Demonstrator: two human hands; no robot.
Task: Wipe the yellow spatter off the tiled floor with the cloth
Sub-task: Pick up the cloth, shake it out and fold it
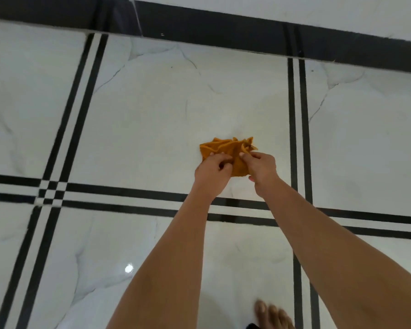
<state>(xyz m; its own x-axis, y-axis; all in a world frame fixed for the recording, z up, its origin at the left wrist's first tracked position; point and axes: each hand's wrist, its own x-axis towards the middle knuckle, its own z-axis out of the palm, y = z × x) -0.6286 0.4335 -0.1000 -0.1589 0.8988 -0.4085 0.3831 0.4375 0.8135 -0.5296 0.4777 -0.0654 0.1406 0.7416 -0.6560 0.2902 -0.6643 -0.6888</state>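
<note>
An orange cloth (226,150) lies crumpled on the white marble-look tiled floor (152,110), near the middle of a large tile. My left hand (211,172) grips its near left edge with curled fingers. My right hand (261,167) pinches the cloth's right part between thumb and fingers. Both arms reach forward and down. No yellow spatter shows on the tile around the cloth; whatever is under the cloth is hidden.
Double black stripes (128,198) run between the tiles, crossing at the left. A black skirting band (223,27) lines the white wall at the top. A bare foot (273,314) stands at the bottom edge, right of centre.
</note>
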